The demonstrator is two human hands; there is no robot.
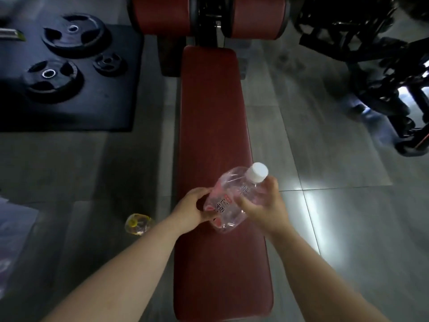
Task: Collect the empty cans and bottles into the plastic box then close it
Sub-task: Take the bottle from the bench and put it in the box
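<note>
Bottle [232, 198] held over the tabletop [209, 112] midline, both hands' fingers [243, 203] wrapped around it: keep that grip light so the thin plastic won't buckle.

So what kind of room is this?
Most likely a gym: a red padded bench, weight plates on a black mat, and dark exercise machines at the right.

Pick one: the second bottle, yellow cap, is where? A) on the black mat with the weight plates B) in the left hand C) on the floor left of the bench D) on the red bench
C: the yellow-capped bottle lies on the grey floor beside the bench; both hands hold the white-capped bottle.
</note>
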